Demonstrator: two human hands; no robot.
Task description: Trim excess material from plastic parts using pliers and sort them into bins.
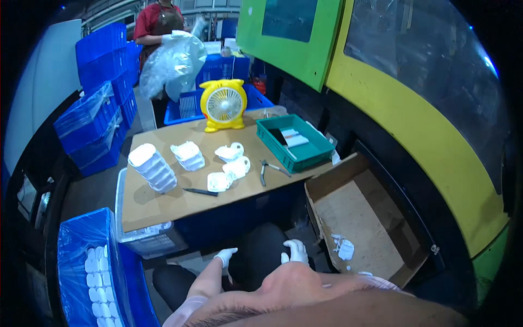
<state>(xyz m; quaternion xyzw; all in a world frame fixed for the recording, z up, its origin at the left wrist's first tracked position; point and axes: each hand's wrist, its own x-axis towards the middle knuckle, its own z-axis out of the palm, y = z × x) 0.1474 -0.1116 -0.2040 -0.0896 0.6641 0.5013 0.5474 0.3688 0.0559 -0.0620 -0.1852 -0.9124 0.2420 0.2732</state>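
Observation:
Both of my hands wear white gloves and rest at my dark-trousered legs, below the table's near edge. My left hand (226,256) lies beside my thigh, fingers stretched out and partly hidden, with nothing seen in it. On my knee sits my right hand (296,252), fingers apart and holding nothing. Across the cardboard-topped table (163,210) are a tall stack of white plastic parts (153,168), a shorter stack (188,156) and several loose white parts (236,168). A dark pen-like tool (200,192) and a pair of nippers (271,170) lie near them.
A yellow fan (224,105) and a green tray (297,161) stand at the table's back. Right is a cardboard box (359,215) with white scraps, beside a green-and-yellow machine (419,103). Left is a lined blue crate (81,231) of white parts. A person (160,24) handles plastic bags behind.

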